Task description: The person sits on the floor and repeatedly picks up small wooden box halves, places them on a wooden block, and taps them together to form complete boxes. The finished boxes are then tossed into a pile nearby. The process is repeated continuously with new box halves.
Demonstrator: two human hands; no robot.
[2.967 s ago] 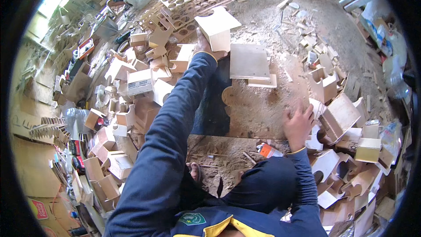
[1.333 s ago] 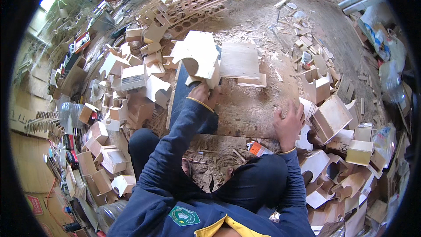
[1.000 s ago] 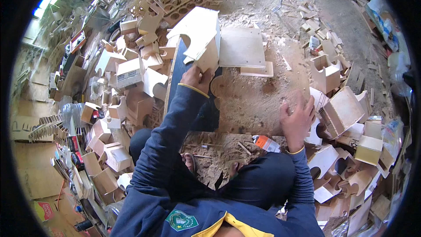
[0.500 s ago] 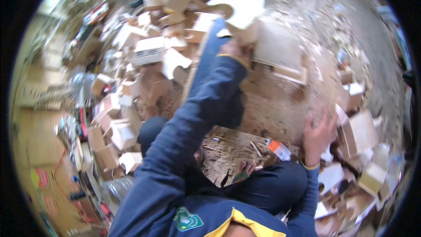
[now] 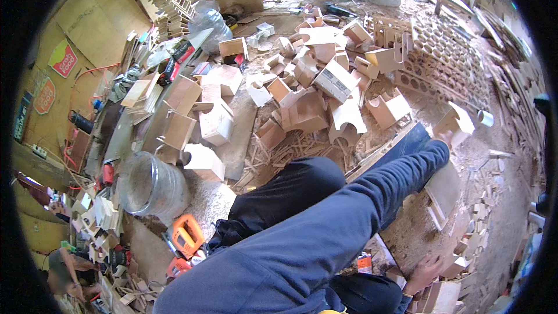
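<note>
My left arm reaches across to the right. At its end my left hand [image 5: 444,136], partly hidden by the sleeve, grips a small wooden box [image 5: 456,124] with a curved notch in its side. Beneath the forearm runs a long blue-faced board [image 5: 401,150]. A flat wooden panel [image 5: 444,189] with a raised strip lies on the dusty work board just nearer than that hand. My right hand [image 5: 425,273] rests at the lower right on the sawdust-covered board [image 5: 407,229], fingers spread and holding nothing. An orange-and-white packet [image 5: 364,263] lies beside my knee.
Many notched wooden boxes [image 5: 305,110] are heaped ahead, before a stack of hole-cut panels [image 5: 444,61]. A clear plastic tub [image 5: 154,186] and an orange-handled tool [image 5: 188,235] stand at left. Another person's arm [image 5: 72,270] shows at lower left.
My view has swung left, so the scene and both hands sit farther right in the picture. The left hand stays at the notched box; the right stays on the board.
</note>
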